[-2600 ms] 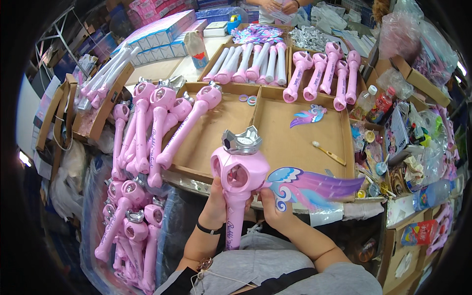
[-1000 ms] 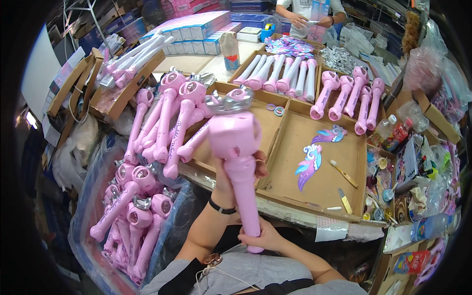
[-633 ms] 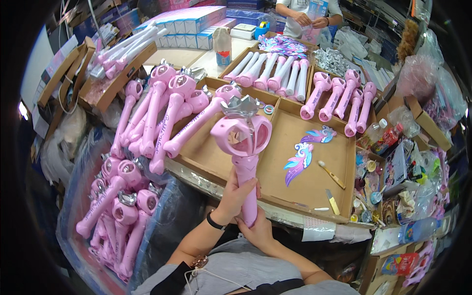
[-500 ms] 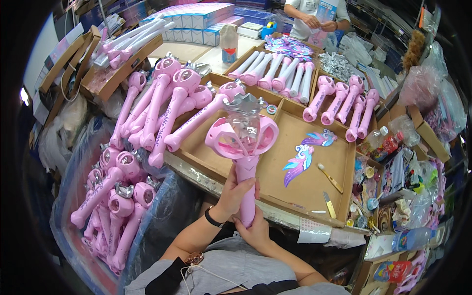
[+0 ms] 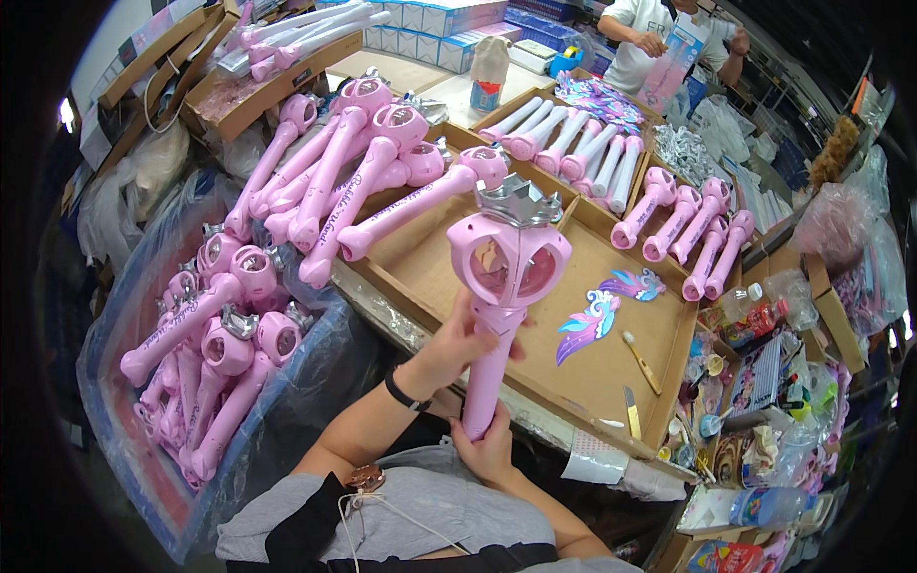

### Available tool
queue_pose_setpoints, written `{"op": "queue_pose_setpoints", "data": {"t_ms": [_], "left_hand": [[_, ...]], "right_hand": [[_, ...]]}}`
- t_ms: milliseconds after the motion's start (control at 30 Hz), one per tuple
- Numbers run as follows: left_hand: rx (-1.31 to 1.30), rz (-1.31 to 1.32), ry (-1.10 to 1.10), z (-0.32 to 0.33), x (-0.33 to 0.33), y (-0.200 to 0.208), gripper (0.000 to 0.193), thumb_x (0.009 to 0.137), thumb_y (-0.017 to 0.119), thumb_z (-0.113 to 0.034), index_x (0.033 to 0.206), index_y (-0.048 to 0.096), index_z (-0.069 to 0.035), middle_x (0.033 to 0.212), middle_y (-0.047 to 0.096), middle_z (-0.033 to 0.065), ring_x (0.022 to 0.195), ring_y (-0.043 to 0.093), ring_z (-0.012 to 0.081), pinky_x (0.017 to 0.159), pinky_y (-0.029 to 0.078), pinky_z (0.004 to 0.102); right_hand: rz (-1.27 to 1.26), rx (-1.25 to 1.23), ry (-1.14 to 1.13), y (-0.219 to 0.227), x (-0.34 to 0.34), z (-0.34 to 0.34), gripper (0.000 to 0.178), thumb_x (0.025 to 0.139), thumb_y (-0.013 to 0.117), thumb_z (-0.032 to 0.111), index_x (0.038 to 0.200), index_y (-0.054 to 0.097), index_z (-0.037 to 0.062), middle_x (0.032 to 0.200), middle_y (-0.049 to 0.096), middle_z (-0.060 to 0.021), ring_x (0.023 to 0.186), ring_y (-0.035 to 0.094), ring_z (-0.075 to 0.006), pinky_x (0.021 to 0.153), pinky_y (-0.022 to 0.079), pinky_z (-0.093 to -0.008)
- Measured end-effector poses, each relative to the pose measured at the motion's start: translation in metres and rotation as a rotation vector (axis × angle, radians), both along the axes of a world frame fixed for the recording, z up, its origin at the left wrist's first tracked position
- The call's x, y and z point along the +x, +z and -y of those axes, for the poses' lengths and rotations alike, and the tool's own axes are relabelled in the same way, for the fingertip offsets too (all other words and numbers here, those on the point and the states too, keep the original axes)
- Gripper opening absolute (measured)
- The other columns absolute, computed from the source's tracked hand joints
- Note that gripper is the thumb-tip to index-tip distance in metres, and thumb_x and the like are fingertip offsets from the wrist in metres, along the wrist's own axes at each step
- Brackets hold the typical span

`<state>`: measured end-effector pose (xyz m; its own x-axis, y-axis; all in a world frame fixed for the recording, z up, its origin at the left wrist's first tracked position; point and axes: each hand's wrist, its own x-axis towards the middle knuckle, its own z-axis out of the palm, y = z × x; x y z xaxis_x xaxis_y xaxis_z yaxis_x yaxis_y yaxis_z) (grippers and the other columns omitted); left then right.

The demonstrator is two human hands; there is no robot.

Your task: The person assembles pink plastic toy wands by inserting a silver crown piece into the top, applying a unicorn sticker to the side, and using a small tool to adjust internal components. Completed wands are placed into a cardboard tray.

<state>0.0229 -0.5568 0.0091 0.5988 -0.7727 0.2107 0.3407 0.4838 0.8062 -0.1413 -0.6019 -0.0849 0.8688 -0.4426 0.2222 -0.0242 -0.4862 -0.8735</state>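
Note:
A pink toy wand (image 5: 489, 377) with a silver crown on its round, windowed head stands nearly upright before me. My left hand (image 5: 457, 344), a black band at its wrist, is wrapped round the handle just below the head. Lower down, my right hand (image 5: 485, 445) grips the handle's bottom end. Behind the wand is a shallow cardboard tray (image 5: 544, 358). Two purple-and-blue wing-shaped pieces (image 5: 588, 325) lie in it, with a brush (image 5: 642, 363) and a yellow-handled knife (image 5: 632, 415) to their right.
Crowned pink wands (image 5: 334, 181) are heaped at the tray's left, and more fill a plastic-lined bin (image 5: 129, 458). White-and-pink handles (image 5: 573, 143) and crownless wands (image 5: 673, 215) lie behind. Across the table, a person (image 5: 626, 57) holds a package. Bottles and small jars crowd the right.
The wand has turned about its long axis, so a different side of its head faces me. Both hands stay on it. The view has shifted, and the person opposite has raised a hand.

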Motion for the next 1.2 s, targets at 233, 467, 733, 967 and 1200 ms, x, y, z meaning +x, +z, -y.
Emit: {"op": "queue_pose_setpoints", "data": {"t_ms": [233, 467, 733, 967, 1200], "left_hand": [[0.045, -0.135, -0.05, 0.0, -0.01, -0.013, 0.072, 0.078, 0.057, -0.004, 0.135, 0.014, -0.018, 0.112, 0.052, 0.0189, 0.072, 0.06, 0.0204, 0.063, 0.051, 0.0323], [0.022, -0.094, -0.044, -0.008, -0.001, -0.012, 0.066, 0.082, 0.059, -0.038, 0.132, 0.03, -0.007, 0.107, 0.055, 0.0204, 0.075, 0.06, 0.0211, 0.065, 0.05, 0.033], [0.099, 0.023, 0.321, -0.028, 0.029, 0.002, 0.074, 0.088, 0.049, -0.05, 0.141, 0.02, -0.007, 0.121, 0.052, 0.0185, 0.107, 0.054, 0.0286, 0.093, 0.042, 0.0418], [0.017, 0.379, -0.674, -0.176, -0.002, -0.028, 0.053, 0.084, 0.066, -0.027, 0.123, 0.05, 0.004, 0.129, 0.047, 0.0216, 0.117, 0.047, 0.0366, 0.1, 0.034, 0.0464], [0.249, 0.463, -0.337, -0.249, -0.041, -0.004, 0.026, 0.073, 0.068, -0.005, 0.098, 0.063, 0.003, 0.121, 0.048, 0.0296, 0.102, 0.053, 0.034, 0.084, 0.045, 0.0414]], "right_hand": [[-0.107, 0.001, -0.043, 0.014, 0.001, -0.001, 0.069, 0.072, 0.075, 0.023, 0.12, 0.035, -0.0068, 0.092, 0.061, -0.0249, 0.078, 0.065, -0.0331, 0.068, 0.051, -0.0388], [-0.138, 0.038, 0.01, 0.009, -0.002, 0.0, 0.071, 0.072, 0.076, 0.025, 0.123, 0.036, -0.0057, 0.094, 0.06, -0.0235, 0.079, 0.064, -0.0322, 0.069, 0.05, -0.0384], [-0.111, 0.281, 0.156, 0.042, 0.0, 0.019, 0.068, 0.073, 0.077, 0.018, 0.125, 0.038, -0.0011, 0.098, 0.059, -0.0094, 0.089, 0.059, -0.0156, 0.077, 0.049, -0.0317], [0.172, 0.532, -0.123, 0.101, 0.071, 0.184, 0.039, 0.082, 0.064, 0.011, 0.112, 0.042, 0.0002, 0.09, 0.058, -0.009, 0.067, 0.06, -0.0148, 0.058, 0.052, -0.029], [-0.047, 0.23, -0.482, 0.103, 0.194, 0.406, 0.038, 0.072, 0.073, 0.028, 0.085, 0.063, -0.0057, 0.077, 0.064, -0.009, 0.067, 0.059, -0.0156, 0.056, 0.045, -0.029]]}}
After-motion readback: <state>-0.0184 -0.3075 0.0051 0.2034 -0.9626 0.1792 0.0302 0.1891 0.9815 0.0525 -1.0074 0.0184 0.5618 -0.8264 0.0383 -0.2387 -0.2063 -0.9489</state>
